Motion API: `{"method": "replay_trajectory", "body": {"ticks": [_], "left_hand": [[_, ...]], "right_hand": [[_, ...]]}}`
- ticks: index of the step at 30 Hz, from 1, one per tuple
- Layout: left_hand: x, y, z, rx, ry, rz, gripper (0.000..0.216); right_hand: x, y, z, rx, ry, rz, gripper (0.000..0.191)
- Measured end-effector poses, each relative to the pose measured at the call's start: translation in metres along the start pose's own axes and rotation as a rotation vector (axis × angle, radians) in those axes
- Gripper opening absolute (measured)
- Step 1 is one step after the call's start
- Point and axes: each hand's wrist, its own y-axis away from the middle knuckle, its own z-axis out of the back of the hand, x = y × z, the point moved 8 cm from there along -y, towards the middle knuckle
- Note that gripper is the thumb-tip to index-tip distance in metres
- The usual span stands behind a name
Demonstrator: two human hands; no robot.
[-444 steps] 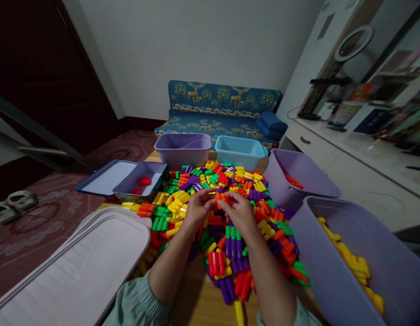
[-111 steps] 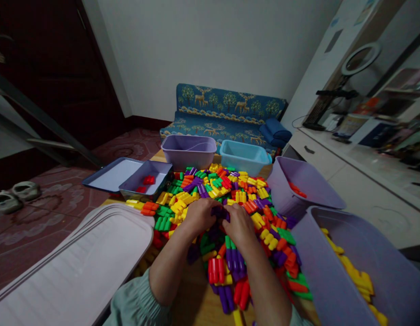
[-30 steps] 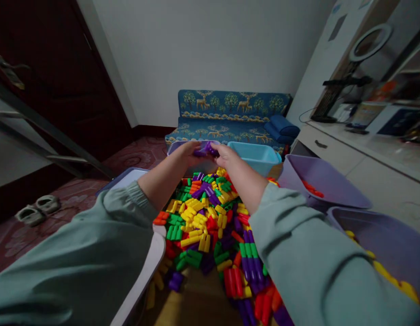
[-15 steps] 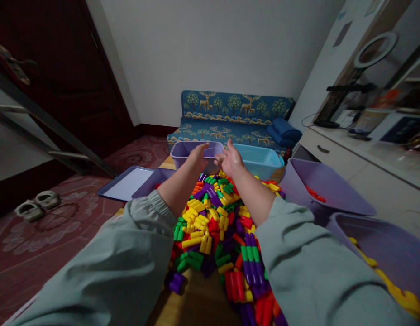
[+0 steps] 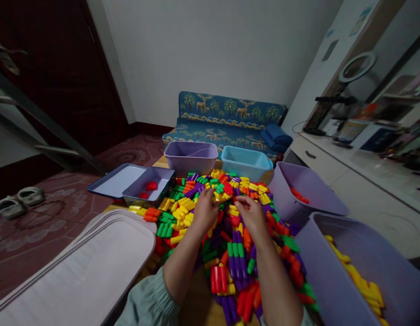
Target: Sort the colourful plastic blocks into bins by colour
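Observation:
My left hand (image 5: 207, 207) is low over the middle of a heap of plastic building blocks (image 5: 186, 213), close to yellow and green pieces. Its fingers are loosely bent and apart, partly hidden by the back of the hand. To its right, my right hand (image 5: 252, 212) reaches in over the heap, fingertips pointing left near red pieces, thumb and fingers apart. I see no block in either hand. Red, yellow, green, purple and orange tube-shaped blocks lie jumbled between and around my arms. A joined purple and green block (image 5: 237, 260) lies nearer to me.
Beyond the heap stand a purple bin (image 5: 191, 158) and a light blue bin (image 5: 245, 163). Right: a purple bin (image 5: 288, 194) with red blocks and another (image 5: 318, 253) with yellow ones. Left: an open case (image 5: 128, 192) with red blocks and stacked white lids (image 5: 104, 262). A patterned sofa (image 5: 223, 122) is behind.
Both hands have come back from in front of the far bins and down to the heap. With the arms drawn in, the white lids and the red blocks in the case now show.

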Motion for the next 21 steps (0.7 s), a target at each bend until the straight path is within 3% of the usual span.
{"method": "replay_trajectory", "body": {"ticks": [4,10,14,21], "left_hand": [[-0.01,-0.019,-0.014,0.102,-0.156,-0.07,0.057],[-0.013,-0.047,-0.036,0.367,-0.442,-0.111,0.072],[-0.011,-0.039,-0.031,0.379,-0.45,-0.134,0.063],[-0.015,-0.002,-0.011,0.377,-0.34,-0.142,0.046]], "right_hand": [[-0.008,0.007,-0.003,0.029,0.065,0.019,0.031],[-0.005,0.011,-0.011,0.091,0.059,0.002,0.035],[-0.005,0.013,-0.011,0.082,0.057,-0.019,0.034],[0.0,0.017,-0.017,0.095,0.116,0.005,0.027]]}}
